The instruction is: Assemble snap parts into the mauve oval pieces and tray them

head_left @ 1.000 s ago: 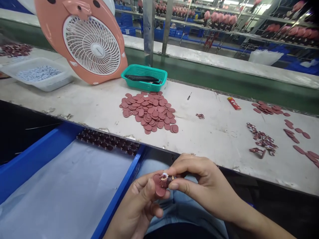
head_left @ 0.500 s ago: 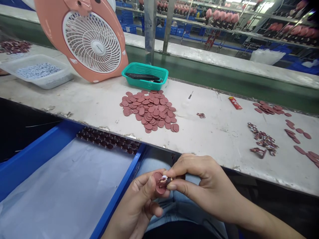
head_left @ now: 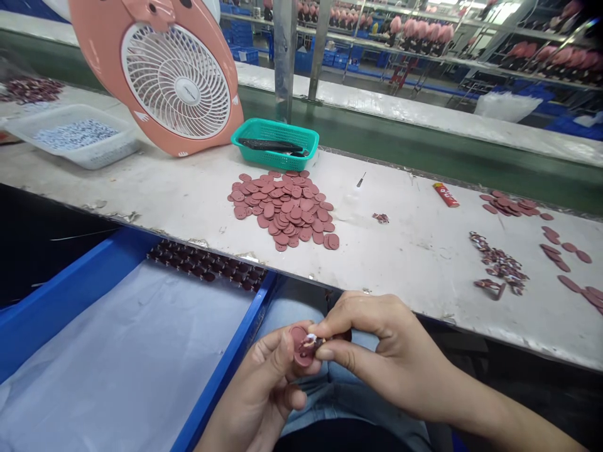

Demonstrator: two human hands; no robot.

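Between its thumb and fingers, my left hand (head_left: 268, 376) holds a reddish-brown oval disc (head_left: 301, 351) over my lap. My right hand (head_left: 381, 351) pinches a small brown and white figure (head_left: 311, 342) against the face of that disc. The fingertips partly cover both pieces. On the table (head_left: 400, 263) above my hands lies a large pile of the same oval discs (head_left: 287, 210). A cluster of small brown and white figures (head_left: 502, 262) is at the right, beside a disc with a figure on it (head_left: 490, 287).
An open blue bin (head_left: 211, 383) at the left holds rows of dark pieces (head_left: 207, 263) and a white sheet. Behind stand an orange fan (head_left: 188, 91), a green basket (head_left: 277, 162) and a white tray (head_left: 89, 157). A thin pointed tool (head_left: 360, 181) and red tube (head_left: 446, 194) lie farther back.
The whole view has shifted very slightly. Both hands keep their grips, and the disc and figure stay pressed together.
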